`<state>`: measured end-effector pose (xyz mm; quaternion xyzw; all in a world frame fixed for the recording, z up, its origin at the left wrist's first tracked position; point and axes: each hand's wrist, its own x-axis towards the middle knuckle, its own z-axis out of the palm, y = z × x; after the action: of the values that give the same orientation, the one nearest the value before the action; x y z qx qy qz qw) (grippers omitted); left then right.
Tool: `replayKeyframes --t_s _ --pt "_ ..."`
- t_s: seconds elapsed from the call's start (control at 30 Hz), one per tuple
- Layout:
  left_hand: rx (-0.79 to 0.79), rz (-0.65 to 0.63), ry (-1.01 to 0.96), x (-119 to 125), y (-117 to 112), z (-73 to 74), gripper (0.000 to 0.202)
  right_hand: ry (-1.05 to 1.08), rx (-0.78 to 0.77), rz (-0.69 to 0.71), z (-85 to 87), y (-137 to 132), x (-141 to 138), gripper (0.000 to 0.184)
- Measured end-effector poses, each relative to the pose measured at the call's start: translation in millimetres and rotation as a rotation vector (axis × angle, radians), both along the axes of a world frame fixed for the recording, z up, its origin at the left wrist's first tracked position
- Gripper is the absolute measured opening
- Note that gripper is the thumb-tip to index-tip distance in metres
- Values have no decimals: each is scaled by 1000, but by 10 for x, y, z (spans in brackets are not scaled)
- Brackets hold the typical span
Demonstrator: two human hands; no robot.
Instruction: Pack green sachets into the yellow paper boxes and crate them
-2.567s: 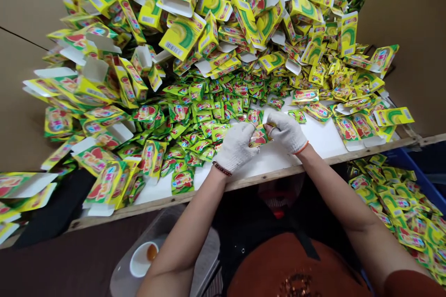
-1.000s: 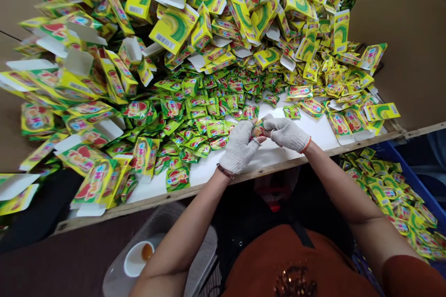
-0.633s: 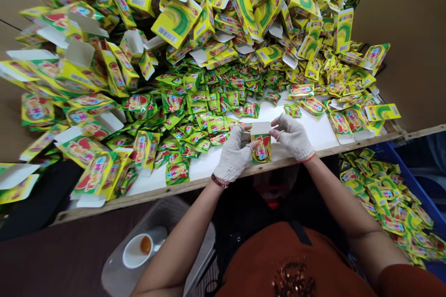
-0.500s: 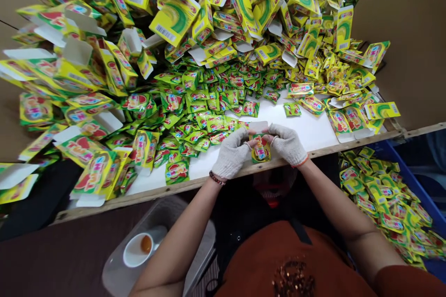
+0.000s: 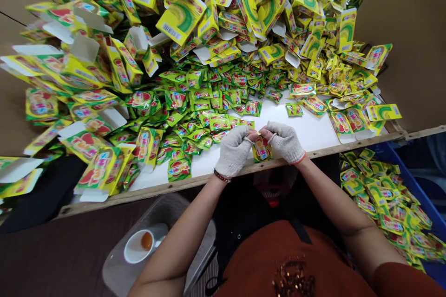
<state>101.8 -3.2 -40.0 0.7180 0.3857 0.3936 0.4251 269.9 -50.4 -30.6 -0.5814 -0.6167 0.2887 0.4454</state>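
Observation:
A small yellow-and-green candy box [image 5: 262,149] stands at the front edge of the white tabletop [image 5: 310,135], between my two gloved hands. My left hand [image 5: 234,149] grips the box from its left side, thumb and fingertips at the top. From the right, my right hand [image 5: 284,143] pinches the same top end, its fingertips meeting those of the left. The box's white flap is mostly hidden by the fingers. Left of my hands lies a heap of green candy sachets [image 5: 200,123]; one green sachet [image 5: 294,109] lies alone beyond my right hand.
Open candy boxes [image 5: 181,18] are piled high at the back and left. Yellow sachets [image 5: 334,79] lie at the right. A blue crate [image 5: 414,181] of filled boxes stands below the table's right side. A white cup [image 5: 137,247] sits on a grey stool [image 5: 116,264] at lower left.
The box's white flap stood up before; now my fingertips have come together over the top and the flap is folded down. The view has shifted slightly.

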Motion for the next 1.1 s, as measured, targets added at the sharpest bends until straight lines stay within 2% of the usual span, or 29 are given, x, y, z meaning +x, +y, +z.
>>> replayKeyframes --t_s 0.1,0.2,0.37,0.5,0.57,0.63,0.7,0.77,0.83,0.87,0.93,1.03,1.1 --pt "-146 9 -28 -18 45 60 25 18 -17 -17 25 22 -36 25" --pt "-191 -9 -29 -42 83 79 26 61 -39 -23 43 54 -45 23" --pt "-58 -48 32 -130 23 26 26 2 -28 84 90 29 73 22" --pt "116 -110 34 -182 -64 -2 23 0 0 171 41 -49 130 19" --pt "157 -139 33 -176 -75 23 25 5 3 149 -8 -80 116 17" --pt "131 -157 44 -149 -35 63 32 30 -13 89 -37 -114 129 18" --pt "92 -131 73 -103 73 92 36 149 -34 -6 -17 -170 220 26" --pt "109 -57 154 -33 254 96 32 344 -44 -95 54 -244 394 44" --pt "201 -3 313 67 486 75 22 504 -29 -136 149 -290 590 62" --pt "257 1 410 129 608 61 19 544 -26 -138 191 -281 670 66" --pt "348 -26 599 272 830 37 22 557 -42 -113 233 -168 766 64" --pt "420 -83 847 477 1022 39 30 421 -93 -80 178 223 791 50" --pt "447 -75 973 562 1040 65 30 116 -87 -137 108 547 817 35"
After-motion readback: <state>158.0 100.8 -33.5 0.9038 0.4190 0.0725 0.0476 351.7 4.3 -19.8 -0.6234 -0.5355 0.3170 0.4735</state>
